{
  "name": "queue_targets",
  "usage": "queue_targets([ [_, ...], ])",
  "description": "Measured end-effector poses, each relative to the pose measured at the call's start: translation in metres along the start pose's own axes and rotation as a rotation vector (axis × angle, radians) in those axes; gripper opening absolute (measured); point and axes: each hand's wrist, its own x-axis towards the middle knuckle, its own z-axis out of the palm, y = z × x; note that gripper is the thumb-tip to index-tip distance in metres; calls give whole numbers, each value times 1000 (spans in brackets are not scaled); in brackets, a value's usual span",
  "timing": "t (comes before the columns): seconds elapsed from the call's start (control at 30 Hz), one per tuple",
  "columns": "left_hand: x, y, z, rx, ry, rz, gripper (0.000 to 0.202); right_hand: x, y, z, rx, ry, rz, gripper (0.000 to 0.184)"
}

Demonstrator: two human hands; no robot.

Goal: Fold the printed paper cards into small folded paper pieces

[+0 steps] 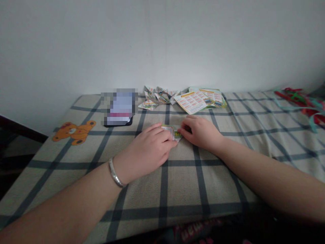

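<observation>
Reaching in from both sides, the two bare hands met over a small folded printed paper [175,134], which lay to the right of the phone [121,105] and nearer the person than it. The left hand [152,144], also to the right of the phone and nearer the person, covered most of the paper; its fingers lay close together over the paper, with the thumb at the near edge. Whether they gripped the paper or only pressed on it, I could not tell. The right hand [201,132], farther to the right of the phone, had its fingers curled, the fingertips touching the paper's right end; I could not tell whether they pinched it. A silvery bracelet [115,173] circled the left wrist, on the near side of the phone.

Just right of the phone sat several folded printed papers [161,96] in a loose cluster, and beyond these, farther right of it, flat printed sheets [194,101] overlapped one another. An orange bear cutout [74,132] lay left of the phone and slightly nearer. Red, green and pale blue ribbons [302,100] were heaped well to its right. Beneath the phone spread a checked cloth [142,203]; behind it rose a pale wall [162,44].
</observation>
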Motion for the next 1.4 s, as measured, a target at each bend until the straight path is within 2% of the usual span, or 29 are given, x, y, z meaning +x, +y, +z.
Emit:
queue_targets([
  [0.23,-2,0,2,-57,4,-19,25,0,0,2,-43,-20,-3,24],
  [0.5,-1,2,0,-22,-12,-43,24,4,0,3,-38,-22,-4,23],
  [0.6,-1,3,-1,-23,-3,-40,25,4,2,4,39,-5,12,21],
  [0.73,-1,7,-3,-7,-33,-70,26,-1,11,-2,261,-5,13,10],
  [0.8,-1,9,-4,8,-50,-89,27,-4,15,-9,285,-2,-75,7],
  [0.93,-1,12,-7,57,-53,-105,25,-12,16,-22,111,-30,-256,12],
  [1.07,0,13,-9,75,-86,-111,24,-17,10,-25,8,-64,-425,19],
  [1.17,1,13,-10,57,-112,-111,24,-19,6,-25,-41,-103,-452,22],
  [1.4,0,13,-12,32,-136,-120,26,-17,1,-27,-65,-137,-416,25],
])
